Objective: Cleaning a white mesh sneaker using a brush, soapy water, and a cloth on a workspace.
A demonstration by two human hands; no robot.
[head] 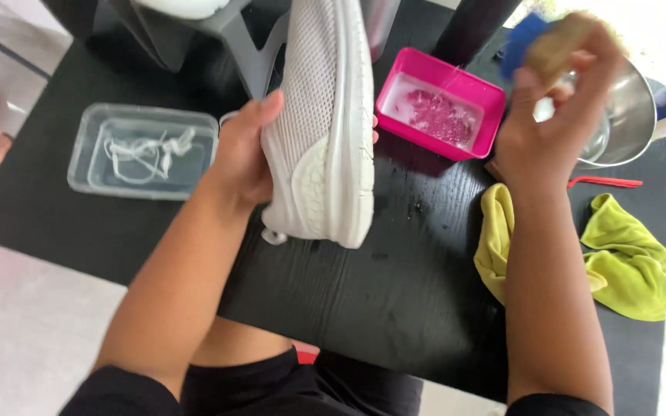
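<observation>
My left hand (242,154) grips a white mesh sneaker (325,115) by its side, holding it on edge above the black table (395,300), heel toward me. My right hand (553,115) is raised at the upper right and closed on a blue and tan sponge (550,38), blurred by motion. The sponge hangs over a steel bowl (630,115). Between the hands sits a pink tub (441,108) with soapy water.
A clear plastic tub (142,150) with white laces in water lies at the left. A yellow-green cloth (626,262) is crumpled at the right, near a red stick (607,182). A grey shoe stand (248,46) stands at the back.
</observation>
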